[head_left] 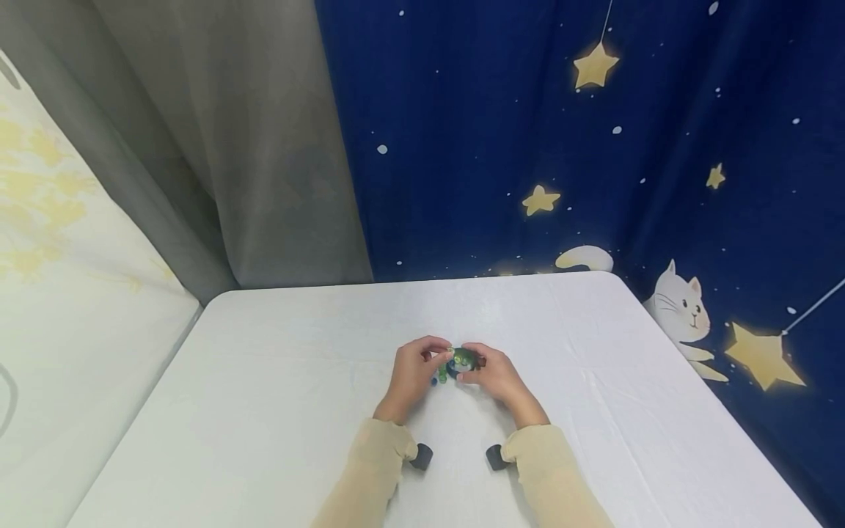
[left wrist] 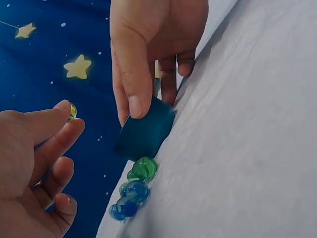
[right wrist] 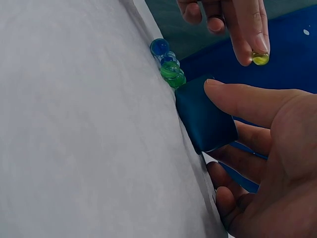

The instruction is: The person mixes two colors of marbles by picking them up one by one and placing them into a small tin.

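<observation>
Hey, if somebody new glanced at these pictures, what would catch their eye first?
Probably the navy curtain behind the table, with its gold stars and a white cat at the right. Next, the two hands over the tabletop: the left hand pinches a yellow marble, while the right hand grips a dark teal container. Shiny blue and green marbles cluster beside that container.

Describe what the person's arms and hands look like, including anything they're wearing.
The left hand and right hand are both ungloved. The left sleeve and right sleeve are long, plain pale beige, with bunched cuffs. A small, black, blocky device sits at each wrist's inner side: left device, right device.
</observation>
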`<state>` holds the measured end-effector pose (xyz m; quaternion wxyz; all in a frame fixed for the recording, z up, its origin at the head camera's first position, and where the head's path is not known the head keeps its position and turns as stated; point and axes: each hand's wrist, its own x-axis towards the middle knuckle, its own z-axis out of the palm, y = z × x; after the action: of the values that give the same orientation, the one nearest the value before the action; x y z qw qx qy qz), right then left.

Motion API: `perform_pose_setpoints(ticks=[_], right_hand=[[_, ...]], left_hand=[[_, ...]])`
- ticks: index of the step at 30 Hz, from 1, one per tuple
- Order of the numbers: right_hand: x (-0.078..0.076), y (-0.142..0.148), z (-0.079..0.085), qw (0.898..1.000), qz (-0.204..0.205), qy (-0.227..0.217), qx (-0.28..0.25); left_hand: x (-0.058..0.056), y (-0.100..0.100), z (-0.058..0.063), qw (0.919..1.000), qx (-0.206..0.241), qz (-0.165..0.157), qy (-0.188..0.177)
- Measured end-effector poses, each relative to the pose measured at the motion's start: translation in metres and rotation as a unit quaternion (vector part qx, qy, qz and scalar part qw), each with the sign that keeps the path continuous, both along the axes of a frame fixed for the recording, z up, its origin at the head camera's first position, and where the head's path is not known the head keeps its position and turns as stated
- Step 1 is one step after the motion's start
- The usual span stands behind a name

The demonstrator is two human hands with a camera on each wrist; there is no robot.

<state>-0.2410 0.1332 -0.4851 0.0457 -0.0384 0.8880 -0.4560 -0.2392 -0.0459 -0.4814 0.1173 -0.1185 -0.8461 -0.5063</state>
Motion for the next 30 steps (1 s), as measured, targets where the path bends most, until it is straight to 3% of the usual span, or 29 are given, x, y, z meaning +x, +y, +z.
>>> perform_pose_setpoints(ticks=[30], right_hand=[[0.0003,-0.0001,-0.0043,1.000,0.003,0.012,-0.006]], left_hand=[[0.0010,0.0075,-0.0063,0.9995,0.010,0.028,0.013]])
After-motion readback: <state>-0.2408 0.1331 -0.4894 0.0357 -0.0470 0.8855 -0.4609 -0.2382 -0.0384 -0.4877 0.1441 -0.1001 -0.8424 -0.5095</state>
